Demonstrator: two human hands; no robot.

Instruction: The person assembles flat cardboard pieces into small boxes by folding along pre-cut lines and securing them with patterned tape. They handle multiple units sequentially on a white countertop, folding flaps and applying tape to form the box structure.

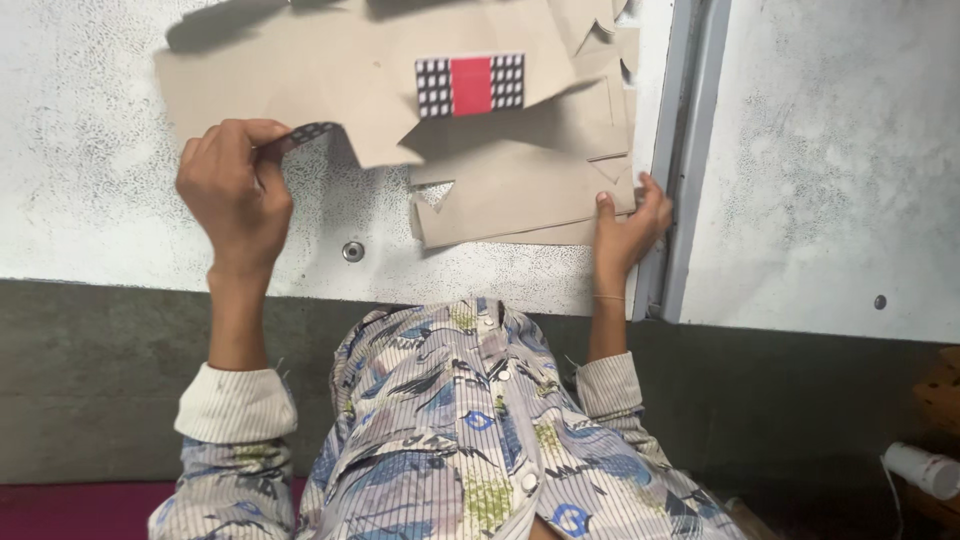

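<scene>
My left hand (pixel 235 190) pinches a small black-and-white checked fabric strip (pixel 308 132) at the lower edge of a large beige cut fabric piece (pixel 300 80). That piece lies flat on the white speckled table (pixel 90 210) and carries a sewn patch (pixel 471 85), red in the middle with checked ends. My right hand (pixel 628 228) rests with fingers spread on the right edge of a stack of beige cut pieces (pixel 520 195) lying under the large piece.
A metal rail (pixel 685 150) runs top to bottom just right of my right hand, dividing two table panels. A round bolt head (pixel 353 251) sits in the table near the front edge. A white cylindrical object (pixel 925 470) lies at lower right.
</scene>
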